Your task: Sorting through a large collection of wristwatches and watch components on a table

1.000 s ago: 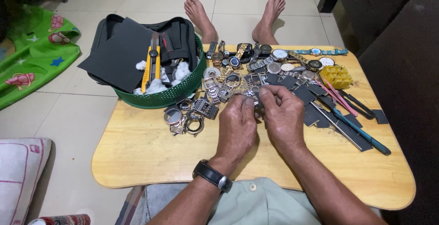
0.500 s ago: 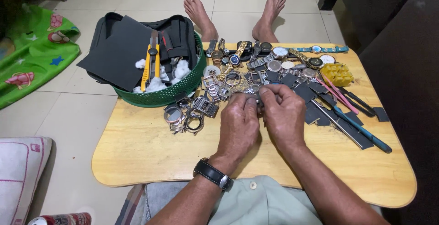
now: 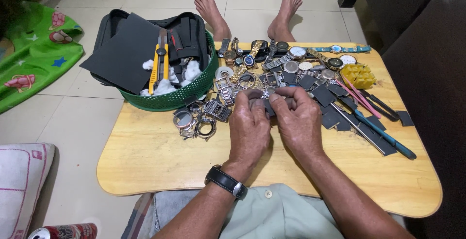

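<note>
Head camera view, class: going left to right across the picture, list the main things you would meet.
Green cloth → green basket → loose watch cases → left hand → right hand → yellow sponge → blue-handled tool.

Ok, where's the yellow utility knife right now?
In the head view, the yellow utility knife lies in the green basket at the table's far left corner, beside the white cotton tufts and against a dark sheet, left of both hands.

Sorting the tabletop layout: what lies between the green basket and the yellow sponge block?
In the head view, between the green basket and the yellow sponge block lies a heap of wristwatches, watch cases and metal bracelets.
</note>
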